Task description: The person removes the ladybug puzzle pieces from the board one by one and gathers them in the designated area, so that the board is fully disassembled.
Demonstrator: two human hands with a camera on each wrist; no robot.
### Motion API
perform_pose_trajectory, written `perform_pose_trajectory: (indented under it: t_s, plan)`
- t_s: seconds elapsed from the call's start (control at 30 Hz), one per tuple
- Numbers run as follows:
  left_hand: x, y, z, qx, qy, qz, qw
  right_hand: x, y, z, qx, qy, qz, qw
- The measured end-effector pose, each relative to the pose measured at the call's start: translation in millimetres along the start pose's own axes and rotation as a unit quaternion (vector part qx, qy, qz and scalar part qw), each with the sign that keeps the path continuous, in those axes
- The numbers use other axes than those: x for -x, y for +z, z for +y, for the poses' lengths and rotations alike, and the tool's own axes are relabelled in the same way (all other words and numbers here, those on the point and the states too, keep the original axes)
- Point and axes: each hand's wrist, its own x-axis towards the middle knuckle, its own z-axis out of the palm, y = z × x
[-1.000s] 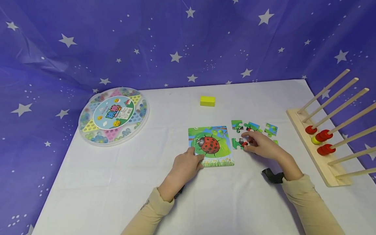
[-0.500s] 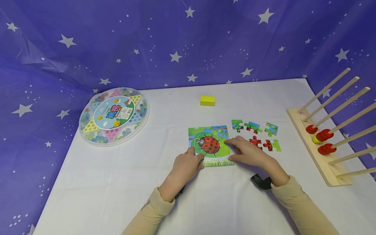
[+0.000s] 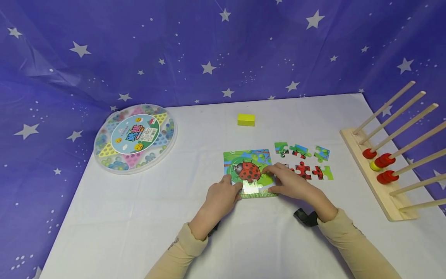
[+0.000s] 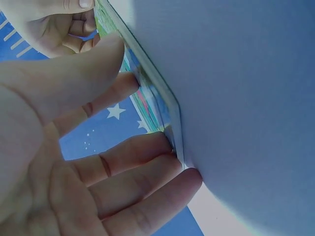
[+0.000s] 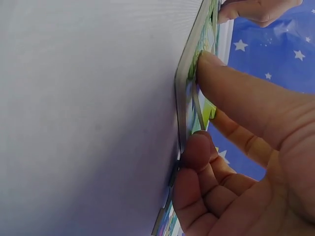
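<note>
A ladybug jigsaw puzzle (image 3: pixel 249 172) lies in its square tray (image 3: pixel 228 154) in front of me. My left hand (image 3: pixel 222 195) rests on the tray's lower left corner, thumb and fingers fairly straight along the edge. At the tray's right side my right hand (image 3: pixel 292 182) pinches a green puzzle piece (image 5: pixel 207 112) between thumb and index finger. That piece stands tilted up from the tray in the right wrist view, partly hidden by the fingers. A piece at the tray's bottom (image 3: pixel 251 186) shines bright white with glare.
Several loose puzzle pieces (image 3: pixel 302 170) lie in two rows right of the tray. A yellow block (image 3: pixel 246 120) sits behind it. A round Chinese checkers box (image 3: pixel 136 137) is at the left, and a wooden peg rack (image 3: pixel 378 174) with red and yellow rings stands at the right.
My right hand has moved left from the loose pieces, where a piece now lies, to the tray's right side, and a piece there has tilted up. My left hand has stayed put.
</note>
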Motion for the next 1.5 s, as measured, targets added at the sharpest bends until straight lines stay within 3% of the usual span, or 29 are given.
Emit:
perform_pose_trajectory:
  t_s: [0.23, 0.47, 1.03, 1.5]
  plan:
    - [-0.1, 0.0, 0.4, -0.001, 0.0, -0.002, 1.0, 0.8, 0.5, 1.5, 0.002, -0.022, -0.006, 0.9997]
    - [0.3, 0.8, 0.3, 0.007, -0.002, 0.005, 1.0, 2.8, -2.3, 0.8, -0.004, -0.01, -0.039, 0.9992]
    - [1.2, -0.4, -0.2, 0.015, -0.002, 0.004, 0.9999, 0.8, -6.8, -3.3, 0.02, 0.001, -0.043, 0.9989]
    - [0.9, 0.6, -0.6, 0.021, -0.003, 0.001, 0.9998, 2.9, -3.0, -3.2, -0.024, -0.001, -0.025, 0.9994]
